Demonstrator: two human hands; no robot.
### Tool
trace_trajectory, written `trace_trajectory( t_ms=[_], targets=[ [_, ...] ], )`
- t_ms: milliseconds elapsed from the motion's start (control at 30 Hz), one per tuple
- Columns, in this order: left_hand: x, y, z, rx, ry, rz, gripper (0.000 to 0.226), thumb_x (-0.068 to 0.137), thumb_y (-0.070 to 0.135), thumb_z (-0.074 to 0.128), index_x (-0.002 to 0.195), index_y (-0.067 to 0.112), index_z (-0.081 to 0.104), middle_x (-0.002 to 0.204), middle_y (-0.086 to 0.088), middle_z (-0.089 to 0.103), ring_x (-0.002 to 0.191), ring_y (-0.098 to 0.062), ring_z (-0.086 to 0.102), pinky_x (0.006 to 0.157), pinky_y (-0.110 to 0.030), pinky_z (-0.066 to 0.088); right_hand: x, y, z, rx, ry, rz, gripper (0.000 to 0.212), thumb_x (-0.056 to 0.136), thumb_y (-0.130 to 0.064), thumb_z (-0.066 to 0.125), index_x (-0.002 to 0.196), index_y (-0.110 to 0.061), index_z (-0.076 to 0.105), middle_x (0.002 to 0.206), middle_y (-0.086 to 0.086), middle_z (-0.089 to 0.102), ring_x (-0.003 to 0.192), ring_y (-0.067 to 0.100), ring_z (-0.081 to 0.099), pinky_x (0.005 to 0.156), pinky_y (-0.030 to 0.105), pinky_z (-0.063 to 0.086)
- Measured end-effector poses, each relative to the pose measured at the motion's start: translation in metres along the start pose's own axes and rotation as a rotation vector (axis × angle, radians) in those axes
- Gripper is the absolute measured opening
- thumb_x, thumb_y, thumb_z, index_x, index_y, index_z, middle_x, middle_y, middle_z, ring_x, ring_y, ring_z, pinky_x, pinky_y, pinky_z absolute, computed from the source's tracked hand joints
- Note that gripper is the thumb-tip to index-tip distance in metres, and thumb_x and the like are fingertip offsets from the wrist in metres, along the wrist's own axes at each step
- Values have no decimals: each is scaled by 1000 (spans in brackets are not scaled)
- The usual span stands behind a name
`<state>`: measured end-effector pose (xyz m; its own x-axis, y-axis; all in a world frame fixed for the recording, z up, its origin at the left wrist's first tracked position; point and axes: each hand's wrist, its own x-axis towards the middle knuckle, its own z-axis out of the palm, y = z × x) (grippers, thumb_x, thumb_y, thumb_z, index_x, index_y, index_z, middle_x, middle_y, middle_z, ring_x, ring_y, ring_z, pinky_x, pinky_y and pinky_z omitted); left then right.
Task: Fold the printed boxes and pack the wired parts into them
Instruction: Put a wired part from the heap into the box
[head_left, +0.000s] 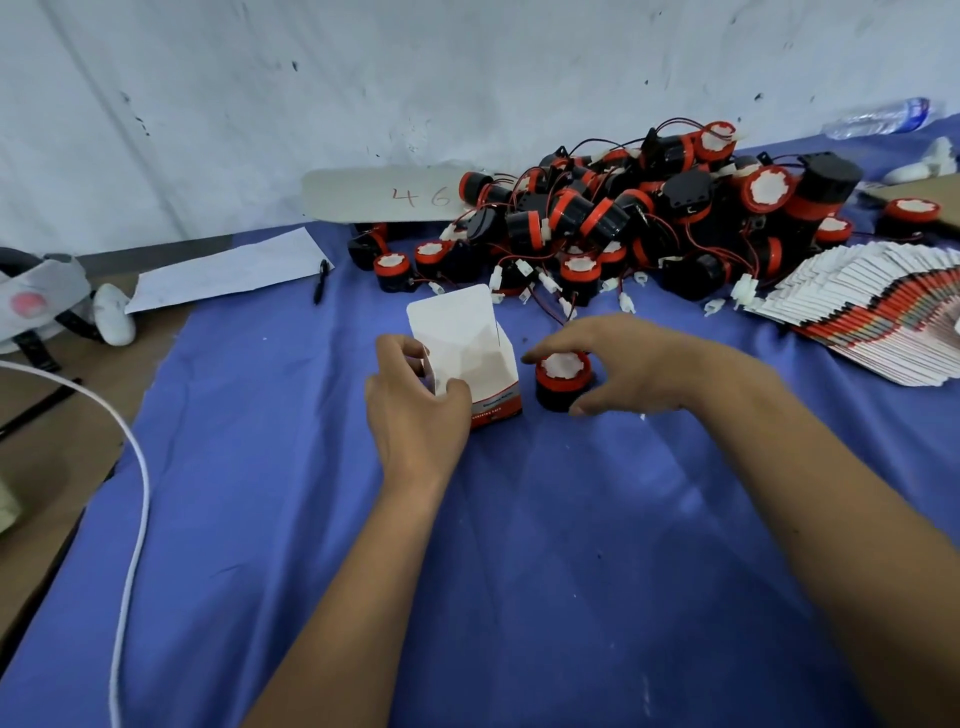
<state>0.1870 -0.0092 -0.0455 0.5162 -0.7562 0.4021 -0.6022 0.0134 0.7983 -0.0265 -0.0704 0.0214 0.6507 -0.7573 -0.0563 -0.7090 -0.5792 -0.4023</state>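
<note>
A folded printed box (470, 358) stands upright on the blue cloth (519, 545) with its top flap raised, and the left hand (415, 410) grips its near side, thumb and fingers curled round the wall. Just beside it, to the right, sits a black-and-red wired part (562, 381); the right hand (618, 364) arches over it, fingers and thumb closing round its sides. Behind lies a heap of wired parts (623, 223), and at the far right a fanned stack of flat boxes (872, 306).
</note>
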Motion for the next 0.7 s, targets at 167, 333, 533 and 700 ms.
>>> trace_trajectory(
  t_ms=[167,333,533,700],
  targets=[
    [0,0,-3,-57,-2,-30,32,80,11,66,103,22,46,91,13,59,78,-9,60,58,-26,38,-5,-13,-9,70,51,11,51,79,-41,85,125,-28,68,121,-8,67,104,12,62,91,33,52],
    [-2,1,1,-76,-9,34,26,81,29,58,104,25,46,87,13,62,75,-5,61,58,-25,40,-13,-54,-19,785,116,-273,29,96,-32,67,117,-12,70,110,6,75,101,25,73,83,40,61],
    [0,-3,0,-78,-79,60,29,78,27,64,104,23,53,84,11,66,74,-7,63,58,-26,47,16,-80,12,317,292,-185,39,90,-38,75,117,-14,61,109,1,67,99,20,63,86,40,53],
    [3,-4,-1,-117,-81,53,12,98,31,60,99,28,49,89,15,66,79,-4,63,59,-23,42,18,-66,22,-28,383,-89,57,80,-43,82,124,-19,55,117,-2,65,106,21,57,89,42,51]
  ],
)
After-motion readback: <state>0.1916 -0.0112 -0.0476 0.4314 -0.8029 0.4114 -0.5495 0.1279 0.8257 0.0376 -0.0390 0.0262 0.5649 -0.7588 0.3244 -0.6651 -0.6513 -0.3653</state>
